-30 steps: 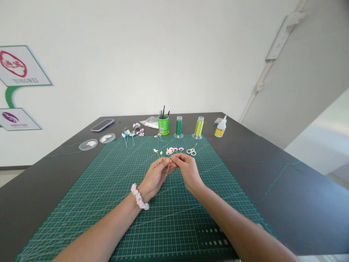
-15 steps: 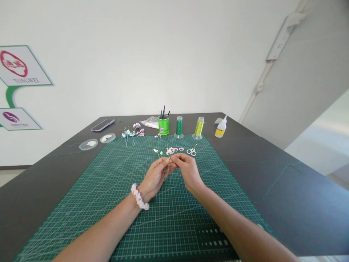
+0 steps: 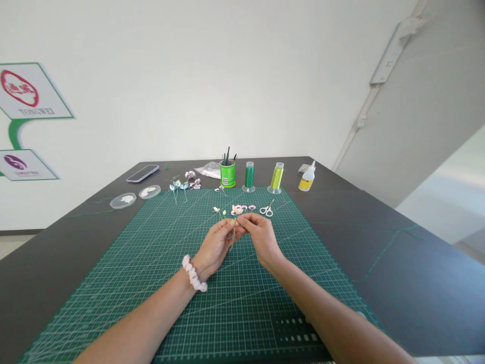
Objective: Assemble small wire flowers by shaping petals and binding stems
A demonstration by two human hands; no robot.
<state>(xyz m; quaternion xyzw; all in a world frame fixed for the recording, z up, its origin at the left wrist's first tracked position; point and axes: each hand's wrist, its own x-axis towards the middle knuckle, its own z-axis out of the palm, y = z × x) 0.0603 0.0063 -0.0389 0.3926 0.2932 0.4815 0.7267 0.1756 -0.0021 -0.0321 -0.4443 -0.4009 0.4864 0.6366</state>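
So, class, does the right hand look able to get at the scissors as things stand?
Probably yes: the scissors lie on the cutting mat just beyond the right hand, nothing visible between, though it is busy beside the left hand.

Pale pink flower [image 3: 237, 209] — upright, thin greenish stem [image 3: 234, 233] below

A phone [image 3: 143, 174] lies toward the far left of the table [image 3: 424, 288].
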